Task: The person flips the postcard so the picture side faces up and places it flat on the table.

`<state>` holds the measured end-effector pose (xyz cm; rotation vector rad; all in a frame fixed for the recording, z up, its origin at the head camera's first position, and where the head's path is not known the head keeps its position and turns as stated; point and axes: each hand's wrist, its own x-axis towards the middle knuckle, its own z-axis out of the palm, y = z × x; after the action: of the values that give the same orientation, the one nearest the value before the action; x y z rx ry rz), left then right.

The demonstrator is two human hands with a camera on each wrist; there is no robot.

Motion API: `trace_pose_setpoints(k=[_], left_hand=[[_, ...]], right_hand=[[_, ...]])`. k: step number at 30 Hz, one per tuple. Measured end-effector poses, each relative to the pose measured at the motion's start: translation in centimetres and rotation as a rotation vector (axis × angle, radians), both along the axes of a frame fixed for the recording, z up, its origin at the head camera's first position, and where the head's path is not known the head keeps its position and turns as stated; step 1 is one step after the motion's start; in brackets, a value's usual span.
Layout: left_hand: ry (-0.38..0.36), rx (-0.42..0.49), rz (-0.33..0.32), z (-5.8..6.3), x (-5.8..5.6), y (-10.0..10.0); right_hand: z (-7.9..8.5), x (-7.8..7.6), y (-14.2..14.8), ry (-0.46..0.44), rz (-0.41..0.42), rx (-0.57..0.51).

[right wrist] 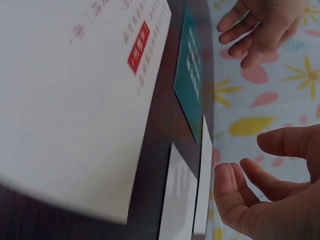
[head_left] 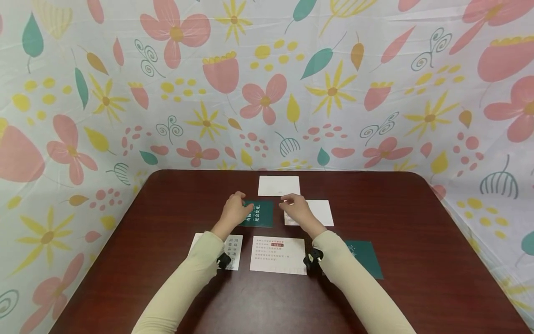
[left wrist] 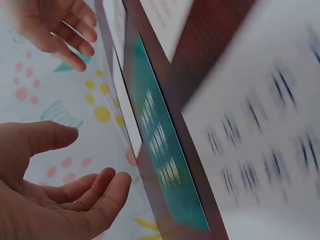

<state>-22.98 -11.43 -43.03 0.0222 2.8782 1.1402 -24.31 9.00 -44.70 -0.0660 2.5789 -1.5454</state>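
My left hand (head_left: 235, 213) hovers at the left edge of a green card with white characters (head_left: 263, 215). Its fingers bend loosely, thumb apart, with nothing between them. Over the left part of a white card (head_left: 321, 212), my right hand (head_left: 298, 209) hangs with relaxed fingers and holds nothing. In the left wrist view a clear gap shows between the left hand's thumb (left wrist: 55, 136) and fingers (left wrist: 107, 192). The right wrist view shows the right hand's thumb (right wrist: 285, 141) apart from its curved fingers (right wrist: 227, 185).
Another white card (head_left: 278, 185) lies at the back of the dark red-brown table (head_left: 417, 222). Nearer me are a card with dark characters (head_left: 233, 250), a cream card with red print (head_left: 277, 257) and a second green card (head_left: 367, 260), partly under my forearms. A flowered cloth (head_left: 267, 134) hangs behind.
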Motion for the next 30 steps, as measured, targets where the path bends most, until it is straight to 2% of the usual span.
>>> trace_pose_setpoints(k=[4, 9, 11, 19, 30], left_hand=[[0.007, 0.116, -0.016, 0.1, 0.1, 1.5], [-0.022, 0.289, -0.018, 0.1, 0.2, 3.4], [-0.033, 0.325, -0.019, -0.1, 0.2, 4.1], [-0.093, 0.397, -0.027, -1.1, 0.0, 6.4], [-0.15, 0.407, -0.028, -2.1, -0.3, 9.0]], right_hand=[[0.4, 0.0, 2.0, 0.013, -0.027, -0.018], [1.0, 0.3, 4.4, 0.025, -0.062, -0.017], [1.3, 0.4, 5.3, 0.014, -0.077, -0.026], [1.3, 1.1, 8.5, -0.04, -0.121, -0.042], [0.5, 2.2, 10.4, -0.096, -0.162, -0.022]])
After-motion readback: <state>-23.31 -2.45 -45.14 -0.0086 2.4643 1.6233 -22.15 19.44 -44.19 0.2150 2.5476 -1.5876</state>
